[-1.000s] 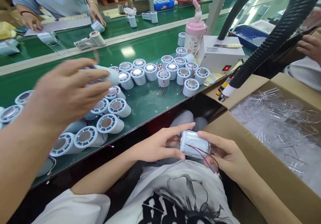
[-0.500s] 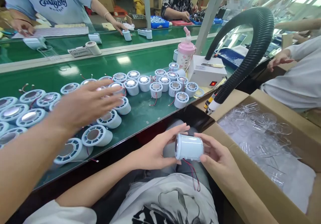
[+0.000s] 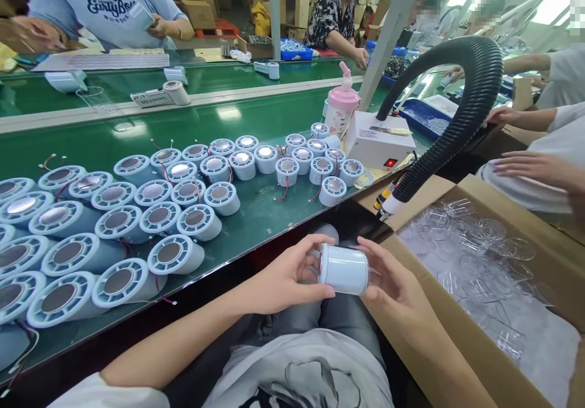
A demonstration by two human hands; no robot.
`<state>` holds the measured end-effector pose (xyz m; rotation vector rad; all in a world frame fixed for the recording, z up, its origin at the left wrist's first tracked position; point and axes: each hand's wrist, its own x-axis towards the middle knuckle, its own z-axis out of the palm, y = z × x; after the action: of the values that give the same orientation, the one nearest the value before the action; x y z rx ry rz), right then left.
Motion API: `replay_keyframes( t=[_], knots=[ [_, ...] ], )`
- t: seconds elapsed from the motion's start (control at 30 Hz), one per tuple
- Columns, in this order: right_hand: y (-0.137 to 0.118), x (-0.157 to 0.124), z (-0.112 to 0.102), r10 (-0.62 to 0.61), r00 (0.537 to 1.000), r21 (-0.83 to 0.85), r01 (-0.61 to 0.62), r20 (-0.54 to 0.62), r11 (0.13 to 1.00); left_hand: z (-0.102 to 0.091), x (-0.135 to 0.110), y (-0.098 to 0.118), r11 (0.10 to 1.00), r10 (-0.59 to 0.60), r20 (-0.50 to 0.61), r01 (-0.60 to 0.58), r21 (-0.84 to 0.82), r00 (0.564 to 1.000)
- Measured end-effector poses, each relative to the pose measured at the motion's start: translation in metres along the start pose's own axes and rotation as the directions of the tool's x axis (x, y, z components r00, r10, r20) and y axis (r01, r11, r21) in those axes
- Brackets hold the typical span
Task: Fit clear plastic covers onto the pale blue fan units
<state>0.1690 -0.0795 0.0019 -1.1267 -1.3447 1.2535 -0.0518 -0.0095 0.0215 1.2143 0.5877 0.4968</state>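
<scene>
Below the near edge of the green table (image 3: 260,213), over the person's lap, a pale blue cylinder (image 3: 343,269) lies on its side between both hands. The left hand (image 3: 283,277) is curled around its left end, thumb above and fingers beneath, and the right hand (image 3: 393,286) cups the right end with the fingers spread along the shell; both grips are partly closed and in contact with it (neither looks tight). Just right of the hands stands an open cardboard box (image 3: 457,341), its flap near the right hand, with clear plastic pieces (image 3: 479,249) piled inside.

On the table, rows of like cylinders (image 3: 176,254) fill the left half up to the near edge, most lying with their vented faces toward the camera. At the table's right end sits a white unit (image 3: 377,143) with a pink bottle (image 3: 340,106) just behind it. A ribbed black hose (image 3: 461,109) arches over the box's far corner.
</scene>
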Motion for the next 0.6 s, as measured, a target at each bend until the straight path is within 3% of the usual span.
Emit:
replay_keyframes(
  t=[0.07,0.2,0.4,0.6],
  knots=[
    [-0.003,0.002,-0.001,-0.017,1.000,-0.038,0.018,0.019,0.999,0.001,-0.003,0.002,0.994,0.062,-0.032,-0.059,0.097,0.998],
    [-0.006,0.002,-0.002,-0.231,0.973,-0.164,0.231,0.022,0.959,0.001,-0.009,0.006,0.977,0.149,-0.051,-0.139,0.164,0.988],
    [-0.007,-0.006,0.002,-0.386,0.921,-0.378,0.376,0.052,0.846,0.001,-0.017,0.009,0.998,0.027,0.071,-0.031,0.054,0.997],
    [-0.005,-0.012,0.002,-0.412,0.905,-0.410,0.418,0.106,0.811,0.008,-0.021,0.008,0.995,0.049,0.034,-0.052,0.087,0.998]
  ],
)
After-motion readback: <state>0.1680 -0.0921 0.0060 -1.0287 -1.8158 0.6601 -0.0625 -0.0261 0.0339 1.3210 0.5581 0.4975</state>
